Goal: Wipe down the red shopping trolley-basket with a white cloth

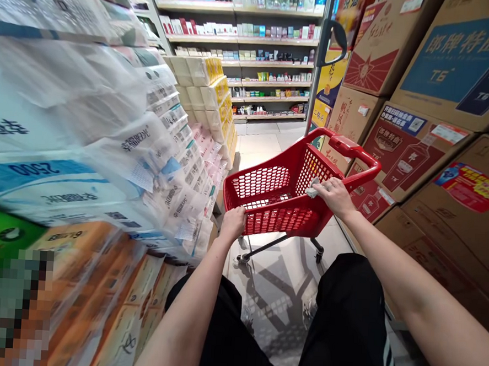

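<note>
So a red shopping cart point(286, 206) is standing sideways right in front of the person, taking up most of the aisle, and both bare hands are working at its near side. The left hand point(233, 224) is curling over the near rim at the end away from the cart's handle point(346, 145), so it's gripping the cart itself, though the fingertips are hiding behind the rim and I can't tell how hard. The right hand point(332, 195) is pinching a crumpled pale cloth point(312, 188) (could be a tissue, hard to say) against the rim nearer the handle. To me it's looking like the wiping part, with the left hand steadying and the right one doing the rubbing. If that's right, the next move is calling for light pressure along the rim while the left hand is stopping the wheels from rolling, and for keeping the cloth bunched under the fingers. Space is getting tight, btw: wrapped tissue packs point(134, 159) are piling up left of the cart, cardboard boxes point(432, 156) are stacking up on its right, and stocked shelves point(245, 42) are filling the view beyond it.
</note>
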`<state>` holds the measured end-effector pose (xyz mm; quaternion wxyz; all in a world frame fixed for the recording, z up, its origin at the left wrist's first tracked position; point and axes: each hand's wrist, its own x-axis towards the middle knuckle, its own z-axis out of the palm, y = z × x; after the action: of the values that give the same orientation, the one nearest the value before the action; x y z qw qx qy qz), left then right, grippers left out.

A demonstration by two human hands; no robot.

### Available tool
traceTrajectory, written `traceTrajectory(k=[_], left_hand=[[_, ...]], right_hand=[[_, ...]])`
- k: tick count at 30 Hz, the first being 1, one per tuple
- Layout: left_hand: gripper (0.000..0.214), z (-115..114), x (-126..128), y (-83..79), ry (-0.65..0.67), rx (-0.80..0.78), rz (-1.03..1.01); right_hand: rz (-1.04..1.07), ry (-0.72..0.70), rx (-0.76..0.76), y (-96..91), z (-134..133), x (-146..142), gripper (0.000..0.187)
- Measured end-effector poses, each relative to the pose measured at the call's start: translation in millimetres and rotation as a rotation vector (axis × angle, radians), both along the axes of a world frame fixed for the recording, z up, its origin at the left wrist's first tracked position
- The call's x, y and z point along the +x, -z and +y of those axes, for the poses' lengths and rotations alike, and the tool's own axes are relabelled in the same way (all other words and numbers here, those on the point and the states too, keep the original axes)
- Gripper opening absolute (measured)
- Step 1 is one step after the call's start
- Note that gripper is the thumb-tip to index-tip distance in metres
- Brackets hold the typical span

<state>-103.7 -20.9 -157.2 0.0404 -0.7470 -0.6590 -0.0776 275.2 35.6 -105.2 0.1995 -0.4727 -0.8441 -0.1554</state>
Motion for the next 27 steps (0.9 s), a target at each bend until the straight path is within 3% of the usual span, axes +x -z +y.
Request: traceTrajectory(k=[4,10,13,16,20,24,27], left_hand=[[0.022,1.1,11.4,-0.1,-0.055,0.01,0.012],[0.023,0.3,24.5,-3.0,-0.057,0.0,0.016],[0.022,-3.7,28.3,-5.0,-0.051,-0.008,0.004],[0.022,-9.5,33.6,-5.1,0.001,-0.004,-0.025],[0.02,-15.8,49.5,-3.2,0.111,-0.011,-0.07],[0.017,-14.5,71.5,-4.6,0.123,-0.045,-0.115],[0.016,-10.1,83.7,-7.2,0.133,-0.045,-0.138]], right_hand=[[0.001,0.062,0.049,6.1,7.4,-19.4,0.035],[0.089,-0.025,-0.061,29.5,4.7,-86.5,0.036],[0.108,-0.037,-0.068,35.6,3.1,-98.9,0.036],[0.054,-0.131,-0.107,33.3,7.1,-81.3,0.037],[-0.031,-0.194,-0.082,28.5,12.7,-29.8,0.044],[0.099,0.082,0.006,28.5,13.5,26.2,0.045],[0.187,0.235,-0.012,29.8,13.3,51.0,0.044]])
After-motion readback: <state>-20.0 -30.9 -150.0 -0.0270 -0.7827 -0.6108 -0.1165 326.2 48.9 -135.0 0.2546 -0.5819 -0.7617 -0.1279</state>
